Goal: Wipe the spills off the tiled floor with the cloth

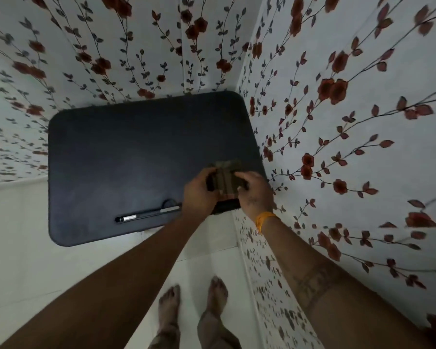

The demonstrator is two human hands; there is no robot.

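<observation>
A folded brown-green cloth (224, 176) is held over the near right part of a dark table (126, 157). My left hand (199, 195) grips its left side and my right hand (256, 192) grips its right side, fingers curled round the folds. The white tiled floor (35, 263) lies below, and no spill shows on it in this blurred view. My bare feet (194, 303) stand on the tiles near the bottom.
A dark pen (146, 214) lies along the table's near edge. Walls with red flower wallpaper (337, 122) meet in a corner behind the table and run close along my right. A yellow band (263, 220) circles my right wrist.
</observation>
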